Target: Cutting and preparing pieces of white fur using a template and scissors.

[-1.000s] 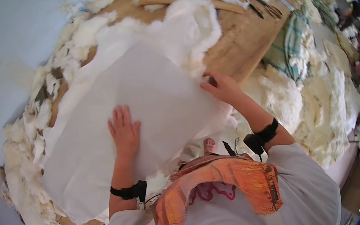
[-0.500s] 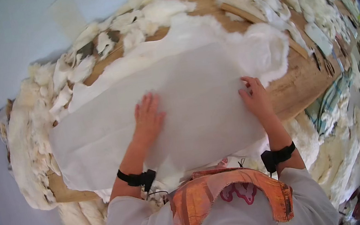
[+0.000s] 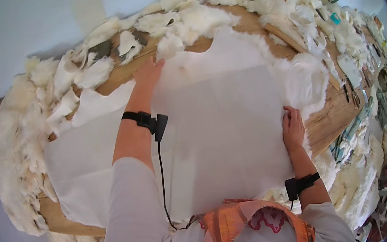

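Note:
A large, smooth whitish sheet (image 3: 224, 126) lies over a white sheepskin (image 3: 243, 53), whose woolly edge shows along the far and right sides. My left hand (image 3: 147, 71) reaches across the sheet to the far edge of the skin, fingers stretched out and thumb apart, with nothing visible in it. At the sheet's right edge rests my right hand (image 3: 293, 128), its fingers bent and close together around the border; the fingertips are partly hidden. Black straps with small boxes sit on both wrists, and a cable hangs from the left one.
Under the skin is a wooden table (image 3: 334, 125). Piles of cream fleece scraps (image 3: 22, 166) line the left and far sides. A wooden strip (image 3: 286, 37) and dark scissors-like tools (image 3: 351, 92) lie at the right. More fleece hangs by the near right edge.
My left hand has moved from the middle of the sheet to the skin's far edge. My right hand has shifted nearer along the sheet's right edge, its fingers drawn together. The view has shifted.

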### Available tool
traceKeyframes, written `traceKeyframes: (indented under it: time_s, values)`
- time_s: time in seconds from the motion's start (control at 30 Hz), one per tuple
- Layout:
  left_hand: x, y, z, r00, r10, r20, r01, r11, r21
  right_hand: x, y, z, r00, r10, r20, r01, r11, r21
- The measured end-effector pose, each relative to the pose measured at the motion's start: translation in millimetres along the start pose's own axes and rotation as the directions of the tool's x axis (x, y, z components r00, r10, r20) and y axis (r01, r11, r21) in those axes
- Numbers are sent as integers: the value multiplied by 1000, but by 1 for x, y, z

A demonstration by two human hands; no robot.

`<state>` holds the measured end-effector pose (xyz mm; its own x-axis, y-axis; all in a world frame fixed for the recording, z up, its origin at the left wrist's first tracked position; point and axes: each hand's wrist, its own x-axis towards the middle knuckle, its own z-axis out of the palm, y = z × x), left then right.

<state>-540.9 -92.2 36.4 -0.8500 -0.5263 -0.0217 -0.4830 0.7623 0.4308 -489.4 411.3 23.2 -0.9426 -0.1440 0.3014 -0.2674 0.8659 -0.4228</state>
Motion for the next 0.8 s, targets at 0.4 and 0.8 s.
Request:
traceKeyframes:
  time_s: [0.4,0.8]
  values:
    - [37,6,-32,542,309,-782,-320,936,148,-2,-7,3,1000,2,6,-2,1000,14]
    - [-20,-51,-27,877,78,-474,-457,443,-771,-2,2,0,999,19,37,-19,1000,19]
